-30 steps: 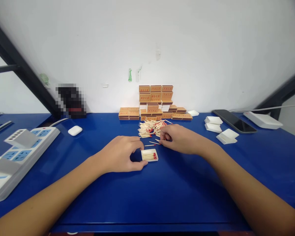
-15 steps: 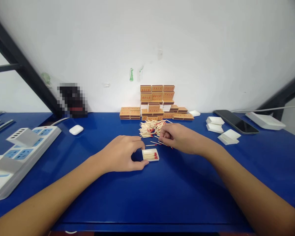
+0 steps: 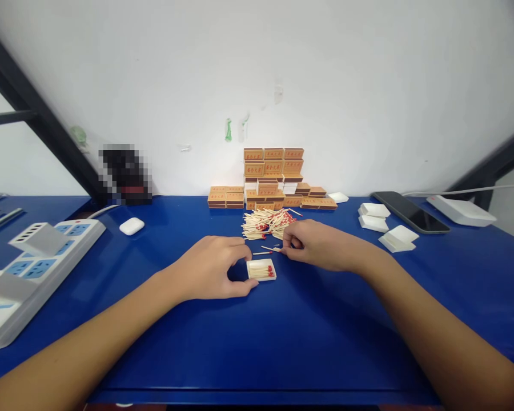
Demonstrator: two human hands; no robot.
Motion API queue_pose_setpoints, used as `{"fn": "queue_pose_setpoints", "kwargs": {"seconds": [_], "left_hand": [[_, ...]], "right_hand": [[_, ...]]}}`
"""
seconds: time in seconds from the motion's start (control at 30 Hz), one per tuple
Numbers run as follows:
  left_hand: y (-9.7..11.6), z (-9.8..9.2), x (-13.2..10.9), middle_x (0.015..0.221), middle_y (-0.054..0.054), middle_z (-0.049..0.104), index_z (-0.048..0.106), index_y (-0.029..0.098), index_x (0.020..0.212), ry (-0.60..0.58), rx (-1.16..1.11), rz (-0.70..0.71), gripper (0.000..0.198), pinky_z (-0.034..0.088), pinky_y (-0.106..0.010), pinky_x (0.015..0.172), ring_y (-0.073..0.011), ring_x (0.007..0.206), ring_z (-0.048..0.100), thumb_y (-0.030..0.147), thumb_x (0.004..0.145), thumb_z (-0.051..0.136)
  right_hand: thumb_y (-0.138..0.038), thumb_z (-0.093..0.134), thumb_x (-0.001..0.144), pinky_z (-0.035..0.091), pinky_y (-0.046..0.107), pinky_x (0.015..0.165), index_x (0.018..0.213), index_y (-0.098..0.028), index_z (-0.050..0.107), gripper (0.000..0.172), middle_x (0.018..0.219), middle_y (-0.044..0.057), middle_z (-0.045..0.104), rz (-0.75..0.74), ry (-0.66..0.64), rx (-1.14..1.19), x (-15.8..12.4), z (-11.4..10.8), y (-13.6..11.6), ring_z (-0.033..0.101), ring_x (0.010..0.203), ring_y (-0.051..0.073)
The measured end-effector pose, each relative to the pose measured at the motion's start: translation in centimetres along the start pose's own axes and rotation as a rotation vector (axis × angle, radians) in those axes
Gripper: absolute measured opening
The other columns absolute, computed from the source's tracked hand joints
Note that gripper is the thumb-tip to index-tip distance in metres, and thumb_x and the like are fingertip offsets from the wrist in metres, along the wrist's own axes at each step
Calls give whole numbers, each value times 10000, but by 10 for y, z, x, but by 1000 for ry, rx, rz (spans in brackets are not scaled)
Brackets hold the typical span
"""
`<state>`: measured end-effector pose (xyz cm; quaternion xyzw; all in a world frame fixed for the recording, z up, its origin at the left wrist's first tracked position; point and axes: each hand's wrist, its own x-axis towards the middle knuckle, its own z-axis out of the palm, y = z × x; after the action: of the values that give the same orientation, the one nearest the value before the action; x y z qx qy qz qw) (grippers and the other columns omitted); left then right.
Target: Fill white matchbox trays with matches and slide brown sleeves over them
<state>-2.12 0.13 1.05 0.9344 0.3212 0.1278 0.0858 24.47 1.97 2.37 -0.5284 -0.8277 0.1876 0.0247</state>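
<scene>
Both our left forearm (image 3: 111, 334) and our right forearm (image 3: 424, 325) are bare, smooth and slender, broader toward the elbow ends and narrowing evenly to slim wrists (image 3: 171, 283). Our left hand (image 3: 212, 267) and right hand (image 3: 314, 244) are bare as well, with gently rounded backs, softly marked knuckles and slim fingers (image 3: 240, 289). Our nails are too small to make out clearly.

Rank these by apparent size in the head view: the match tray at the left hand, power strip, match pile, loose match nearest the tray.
1. Power strip, though the left edge cuts it off
2. Match pile
3. Match tray
4. Loose match
</scene>
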Motion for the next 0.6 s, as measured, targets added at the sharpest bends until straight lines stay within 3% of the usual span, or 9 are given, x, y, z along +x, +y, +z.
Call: {"fn": "queue_pose_setpoints", "kwargs": {"seconds": [0.17,0.4,0.6], "left_hand": [[0,0,1,803,-3,629,737,166,959,6,18,6,312,380,-294,603,-138,649,537,468,883,715],[1,-1,1,804,0,629,740,159,959,-3,8,9,308,384,-292,600,-134,644,537,455,877,729],[1,0,1,809,-3,632,740,160,966,-9,17,1,315,389,-294,605,-139,648,543,464,883,724]], "right_hand": [[-188,644,845,331,290,587,796,-208,617,60,727,2,620,4,-15,25,2,1,2,499,648,156],[-280,591,946,319,291,607,818,-204,595,149,742,3,608,-129,126,50,9,8,-1,479,653,150],[-254,585,962,329,294,628,825,-200,618,151,788,19,619,-165,116,-8,10,13,-5,493,692,157]]}}
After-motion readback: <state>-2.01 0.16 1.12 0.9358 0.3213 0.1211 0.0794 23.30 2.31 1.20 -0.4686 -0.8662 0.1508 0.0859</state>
